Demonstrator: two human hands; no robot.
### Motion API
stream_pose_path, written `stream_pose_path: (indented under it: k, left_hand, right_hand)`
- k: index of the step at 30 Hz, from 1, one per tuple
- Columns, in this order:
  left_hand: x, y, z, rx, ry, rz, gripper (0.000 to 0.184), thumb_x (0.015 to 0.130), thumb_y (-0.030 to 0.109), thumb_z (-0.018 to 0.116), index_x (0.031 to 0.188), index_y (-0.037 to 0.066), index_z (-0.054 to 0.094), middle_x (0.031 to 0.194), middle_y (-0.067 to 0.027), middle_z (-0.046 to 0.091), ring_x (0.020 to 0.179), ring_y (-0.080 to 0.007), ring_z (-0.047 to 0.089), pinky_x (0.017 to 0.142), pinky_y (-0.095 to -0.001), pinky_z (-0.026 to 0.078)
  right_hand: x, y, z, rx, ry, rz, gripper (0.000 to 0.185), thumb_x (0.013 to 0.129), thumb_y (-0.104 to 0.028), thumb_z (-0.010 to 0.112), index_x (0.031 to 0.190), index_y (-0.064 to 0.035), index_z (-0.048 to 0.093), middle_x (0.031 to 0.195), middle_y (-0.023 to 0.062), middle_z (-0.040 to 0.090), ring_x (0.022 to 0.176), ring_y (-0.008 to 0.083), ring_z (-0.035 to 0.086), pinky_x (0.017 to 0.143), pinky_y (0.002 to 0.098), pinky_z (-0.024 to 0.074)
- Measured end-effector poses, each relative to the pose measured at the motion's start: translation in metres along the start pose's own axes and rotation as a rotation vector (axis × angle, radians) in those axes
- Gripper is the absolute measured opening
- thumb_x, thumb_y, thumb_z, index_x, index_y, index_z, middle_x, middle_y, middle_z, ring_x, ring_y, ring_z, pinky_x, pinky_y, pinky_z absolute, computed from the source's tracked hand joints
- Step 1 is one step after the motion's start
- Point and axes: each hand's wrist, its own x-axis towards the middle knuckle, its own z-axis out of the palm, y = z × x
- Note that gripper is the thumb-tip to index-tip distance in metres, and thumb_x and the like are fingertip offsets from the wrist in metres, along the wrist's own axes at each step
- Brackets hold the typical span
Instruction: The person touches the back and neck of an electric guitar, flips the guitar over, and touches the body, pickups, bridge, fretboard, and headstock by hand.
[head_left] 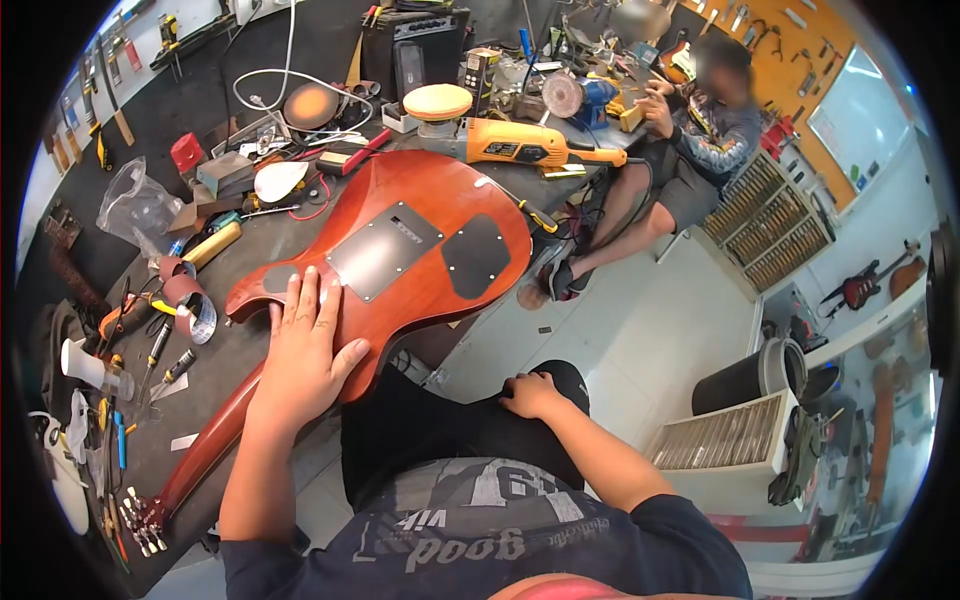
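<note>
An electric guitar (440, 215) with a reddish-brown glossy body lies face down on the dark workbench, its neck reaching toward the lower left. A silver rectangular cover plate (383, 250) and a dark rounded cover plate (476, 256) are screwed to its back. Flat on the body near the neck joint rests my left hand (305, 350), fingers spread and gripping nothing. The headstock (145, 518) shows several pale tuner buttons. My right hand (533, 394) lies over my right knee, its fingers loosely bent, holding no visible object.
Behind the guitar sits a yellow power polisher (515, 141) with a round pad. Sandpaper rolls (188, 297), screwdrivers (180, 366) and a plastic bag (140, 205) clutter the bench's left side. Another person (715, 135) sits at the far right end. A black bin (735, 378) stands at right.
</note>
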Motion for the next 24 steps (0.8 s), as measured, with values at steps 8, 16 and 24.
stream_pose_path:
  k: [8, 16, 24]
  left_hand:
    - [0.079, 0.025, 0.001, 0.137, -0.098, -0.137, 0.111, 0.107, 0.081, 0.05, 0.18, 0.001, 0.025, 0.185, -0.036, 0.016, 0.174, -0.0533, 0.01, 0.138, -0.0694, 0.007]
    - [0.184, 0.106, 0.023, 0.218, -0.16, 0.148, 0.118, 0.104, 0.088, 0.047, 0.181, 0.002, 0.023, 0.185, -0.0368, 0.014, 0.174, -0.0535, 0.009, 0.139, -0.0661, 0.01]
    - [0.29, 0.057, 0.032, 0.106, -0.015, 0.133, 0.098, 0.107, 0.075, 0.054, 0.174, 0.004, 0.041, 0.186, -0.0184, 0.032, 0.172, -0.0366, 0.029, 0.139, -0.0569, 0.024]
  right_hand:
    - [0.026, -0.032, 0.007, -0.083, -0.191, -0.048, 0.049, 0.108, -0.048, 0.061, 0.138, -0.0139, 0.077, 0.135, 0.0168, 0.08, 0.131, 0.0376, 0.074, 0.113, 0.0614, 0.049]
    - [0.031, -0.024, 0.003, 0.052, -0.12, -0.068, 0.05, 0.108, -0.049, 0.061, 0.14, -0.0143, 0.076, 0.137, 0.0146, 0.08, 0.132, 0.0357, 0.073, 0.111, 0.0561, 0.0523]
    - [0.021, -0.003, 0.013, 0.119, -0.053, -0.046, 0.049, 0.107, -0.051, 0.062, 0.137, -0.0153, 0.078, 0.131, 0.0146, 0.082, 0.128, 0.0361, 0.075, 0.11, 0.0548, 0.054]
